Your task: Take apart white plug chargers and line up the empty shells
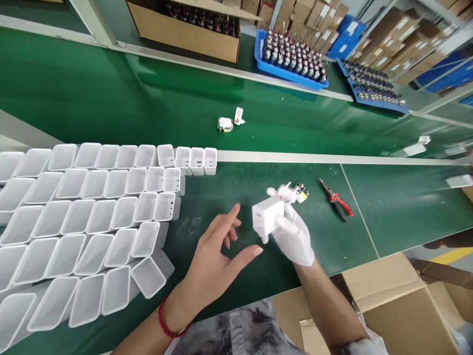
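Observation:
My left hand (218, 251), bare with a red cord at the wrist, is held over the green bench with its fingers apart and nothing in it. To its right, my right hand (293, 239) wears a white glove and grips a white plastic housing (266, 217), whose slotted end faces my left hand. A small white part with a circuit board (301, 193) shows just beyond the gloved fingers; whether it is attached to the housing is unclear. Rows of open white housings (114, 185) stand on the bench at the left.
Red-and-black pliers (337, 201) lie right of my gloved hand. A small circuit assembly (225, 124) rests on the green belt behind. On the shelf above are a blue tray (291, 76) of parts and a cardboard box (185, 32). An open carton (406, 305) sits lower right.

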Demonstrator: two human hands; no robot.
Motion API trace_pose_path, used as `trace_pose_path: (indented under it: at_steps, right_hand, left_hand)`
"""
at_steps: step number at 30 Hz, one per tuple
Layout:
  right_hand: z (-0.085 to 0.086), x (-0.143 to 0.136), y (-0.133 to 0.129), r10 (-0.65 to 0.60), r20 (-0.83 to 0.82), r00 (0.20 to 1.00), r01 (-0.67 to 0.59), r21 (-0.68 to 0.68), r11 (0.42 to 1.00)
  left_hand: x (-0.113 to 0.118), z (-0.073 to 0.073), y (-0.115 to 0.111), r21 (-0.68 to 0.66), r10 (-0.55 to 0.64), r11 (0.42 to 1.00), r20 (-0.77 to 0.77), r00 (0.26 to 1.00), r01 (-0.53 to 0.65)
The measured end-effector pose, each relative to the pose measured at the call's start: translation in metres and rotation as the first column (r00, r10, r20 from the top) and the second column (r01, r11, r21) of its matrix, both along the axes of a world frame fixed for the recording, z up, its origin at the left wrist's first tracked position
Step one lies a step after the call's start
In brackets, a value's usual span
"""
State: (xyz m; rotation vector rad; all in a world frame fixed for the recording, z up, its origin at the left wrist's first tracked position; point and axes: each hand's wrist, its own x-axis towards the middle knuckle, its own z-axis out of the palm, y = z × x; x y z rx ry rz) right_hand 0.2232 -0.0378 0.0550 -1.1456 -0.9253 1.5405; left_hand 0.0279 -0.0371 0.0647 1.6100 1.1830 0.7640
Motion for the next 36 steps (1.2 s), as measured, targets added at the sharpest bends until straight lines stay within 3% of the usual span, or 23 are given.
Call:
trace_pose_path:
  at_steps: [2,5,7,9,16,18,20,21,23,25,26,27,29,31,33,34,36]
  right_hand:
    - [0.002,0.006,0.015,-0.04,-0.207,0.978,0.033,-0.036,0.999]
    - [0.005,0.013,0.032,-0.072,-0.488,0.87,0.014,-0.121,0.993]
    - [0.005,0.016,0.039,-0.059,-0.515,0.855,-0.015,-0.138,0.99]
    - [0.004,0.018,0.044,-0.055,-0.496,0.867,-0.023,-0.15,0.988]
    - [0.006,0.033,0.055,-0.027,-0.276,0.961,-0.017,-0.155,0.988]
    - [0.009,0.046,0.067,-0.034,-0.067,0.997,0.028,-0.081,0.996]
    - [0.012,0.064,0.088,-0.121,0.263,0.957,0.115,0.036,0.993]
    - [0.012,0.076,0.103,-0.181,0.45,0.875,0.152,0.101,0.983]
    - [0.01,0.102,0.138,-0.25,0.79,0.56,0.173,0.184,0.968]
    - [0.007,0.127,0.174,-0.217,0.961,0.171,0.183,0.185,0.965]
    - [0.006,0.137,0.189,-0.199,0.978,0.069,0.196,0.182,0.964]
    - [0.005,0.145,0.201,-0.179,0.984,0.005,0.209,0.174,0.962]
    - [0.004,0.155,0.217,-0.15,0.988,-0.023,0.23,0.151,0.961]
    - [0.006,0.154,0.222,-0.126,0.989,-0.073,0.268,0.141,0.953]
    - [0.009,0.145,0.221,-0.16,0.971,-0.178,0.298,0.208,0.932]
    - [0.01,0.137,0.221,-0.181,0.951,-0.25,0.264,0.246,0.932]
    - [0.011,0.119,0.225,-0.195,0.912,-0.361,0.072,0.235,0.969]
  left_hand:
    - [-0.003,-0.006,-0.001,0.038,0.002,0.999,-0.08,0.997,0.001]
    - [-0.005,-0.02,0.004,0.251,0.059,0.968,-0.259,0.964,0.008]
    - [-0.003,-0.027,0.011,0.416,0.15,0.91,-0.352,0.924,0.01]
    - [0.0,-0.029,0.019,0.498,0.216,0.867,-0.424,0.88,0.027]
    - [0.006,-0.022,0.031,0.534,0.223,0.837,-0.529,0.819,0.117]
    - [0.004,-0.018,0.029,0.534,0.216,0.831,-0.567,0.795,0.155]
    - [-0.002,-0.01,0.026,0.538,0.198,0.817,-0.601,0.774,0.209]
    - [-0.005,-0.006,0.024,0.544,0.188,0.804,-0.615,0.766,0.239]
    - [-0.013,0.004,0.022,0.555,0.177,0.778,-0.643,0.745,0.294]
    - [-0.021,0.012,0.026,0.563,0.192,0.758,-0.675,0.713,0.329]
    - [-0.023,0.015,0.031,0.562,0.204,0.753,-0.694,0.691,0.342]
    - [-0.025,0.017,0.037,0.557,0.219,0.752,-0.714,0.665,0.351]
    - [-0.026,0.018,0.055,0.531,0.234,0.765,-0.757,0.61,0.366]
    - [-0.023,0.016,0.079,0.481,0.222,0.794,-0.799,0.559,0.372]
    - [-0.02,0.012,0.104,0.425,0.195,0.826,-0.832,0.519,0.371]
    - [-0.017,0.01,0.116,0.402,0.179,0.836,-0.843,0.507,0.373]
    - [-0.013,0.005,0.138,0.383,0.161,0.847,-0.846,0.508,0.369]
